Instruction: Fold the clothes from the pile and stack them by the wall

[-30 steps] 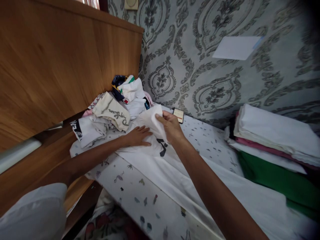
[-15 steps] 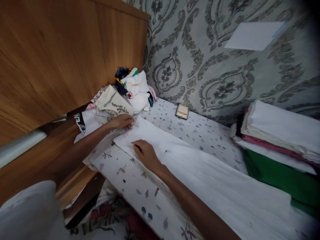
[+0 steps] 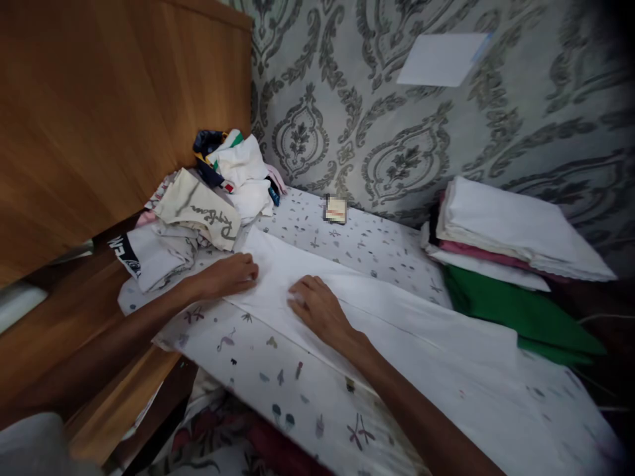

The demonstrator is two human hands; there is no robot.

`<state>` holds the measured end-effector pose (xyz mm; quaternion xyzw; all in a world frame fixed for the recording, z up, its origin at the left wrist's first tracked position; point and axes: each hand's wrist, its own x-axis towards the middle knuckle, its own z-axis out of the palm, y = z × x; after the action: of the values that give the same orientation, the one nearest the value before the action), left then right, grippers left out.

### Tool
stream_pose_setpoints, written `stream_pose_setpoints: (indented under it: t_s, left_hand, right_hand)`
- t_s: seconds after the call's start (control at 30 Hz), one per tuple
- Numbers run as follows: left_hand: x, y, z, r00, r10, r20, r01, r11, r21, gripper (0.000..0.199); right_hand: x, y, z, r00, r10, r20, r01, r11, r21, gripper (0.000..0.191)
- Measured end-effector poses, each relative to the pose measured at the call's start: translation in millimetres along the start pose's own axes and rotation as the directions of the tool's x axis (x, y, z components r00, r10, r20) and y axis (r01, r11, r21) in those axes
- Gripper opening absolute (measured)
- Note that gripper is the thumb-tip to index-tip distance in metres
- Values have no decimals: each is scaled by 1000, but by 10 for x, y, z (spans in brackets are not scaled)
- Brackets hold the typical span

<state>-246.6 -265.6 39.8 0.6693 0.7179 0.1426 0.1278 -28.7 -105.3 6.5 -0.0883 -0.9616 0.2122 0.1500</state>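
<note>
Clothes lay rumpled at the left, against a wooden panel, with a cream garment and a dark-banded white garment at the near side of the heap. Just beside them, the left hand had its fingers curled down at the end of the white cloth; whether they pinched any fabric could not be told. A sideways sweep there might have bunched that end or caught the cream garment, since so little room separated them.

The right hand was over the white cloth, fingers loosely bent; a grip could not be made out. Uneven pressure from the two hands could have skewed the layers or deepened the long creases running rightward. The white cloth stretched lengthwise along the patterned cover, near its front edge, so a pull towards the body might have dragged it over.

Beyond, a small pixelated item lay near the wall. At the right, the green cloth lay beside the white cloth's far part, below a folded stack; a hard tug, if the fabrics snagged, might have disturbed both.
</note>
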Motion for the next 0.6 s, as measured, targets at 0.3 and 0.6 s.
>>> stream_pose_setpoints:
  t_s: [0.3, 0.6]
  left_hand:
    - [534, -170, 212, 975, -63, -212, 94, 986, 141, 52]
    - [680, -786, 634, 956, -166, -243, 248, 898, 363, 76]
  right_hand:
    - [129, 96, -70, 991, 135, -5, -134, 975, -180, 48]
    - [-298, 625, -214, 853, 516, 73, -490, 842, -227, 78]
